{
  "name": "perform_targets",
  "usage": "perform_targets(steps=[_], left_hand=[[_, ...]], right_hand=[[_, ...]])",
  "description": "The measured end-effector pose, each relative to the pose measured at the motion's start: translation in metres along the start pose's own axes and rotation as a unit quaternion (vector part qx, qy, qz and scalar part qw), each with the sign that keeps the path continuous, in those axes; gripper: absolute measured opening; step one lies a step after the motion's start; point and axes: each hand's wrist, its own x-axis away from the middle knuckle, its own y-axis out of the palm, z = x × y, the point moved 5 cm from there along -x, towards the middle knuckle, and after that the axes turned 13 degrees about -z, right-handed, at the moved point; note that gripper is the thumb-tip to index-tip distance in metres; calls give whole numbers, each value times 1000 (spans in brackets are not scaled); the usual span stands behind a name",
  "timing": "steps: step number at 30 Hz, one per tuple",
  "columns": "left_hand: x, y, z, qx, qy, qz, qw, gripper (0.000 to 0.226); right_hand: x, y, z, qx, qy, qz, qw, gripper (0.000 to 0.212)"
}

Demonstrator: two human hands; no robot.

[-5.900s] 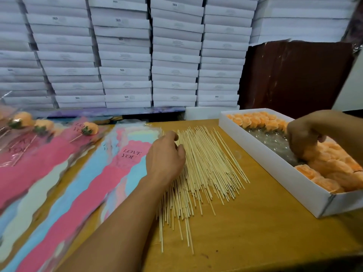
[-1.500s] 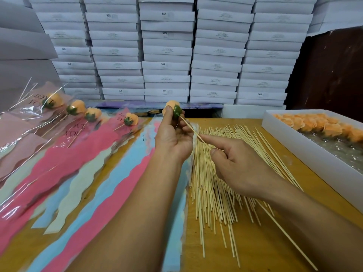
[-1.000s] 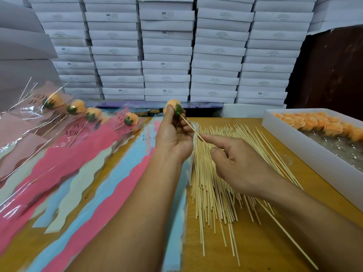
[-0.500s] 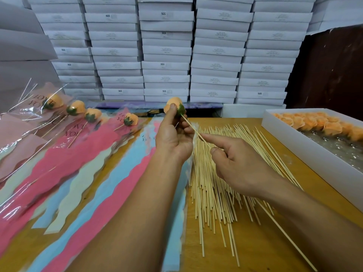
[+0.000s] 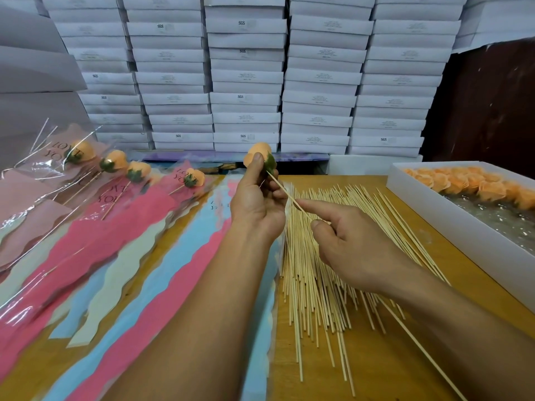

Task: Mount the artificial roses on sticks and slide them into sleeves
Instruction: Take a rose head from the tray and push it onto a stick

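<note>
While the left hand (image 5: 257,206) pinches an orange rose (image 5: 258,154) by its green base between thumb and fingers, raised above the table (image 5: 376,357), the right hand (image 5: 356,244) pinches a stick (image 5: 285,191) between thumb and forefinger, its tip set into the rose's underside. Under and just beyond the right hand lies the heap of loose sticks (image 5: 315,285). Left of the left hand, printed sleeves (image 5: 121,270) spread flat, and four finished roses (image 5: 139,171) rest in sleeves farther left. Right of the right hand stands a white box (image 5: 451,227) holding more roses (image 5: 463,183).
</note>
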Motion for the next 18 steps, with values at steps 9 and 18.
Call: perform_targets(steps=[9, 18], left_hand=[[6, 6, 1, 33, -1, -21, 999, 20], [27, 41, -22, -133, -67, -157, 976, 20]], right_hand=[[1, -5, 2, -30, 15, 42, 999, 46], [-3, -8, 9, -314, 22, 31, 949, 30]])
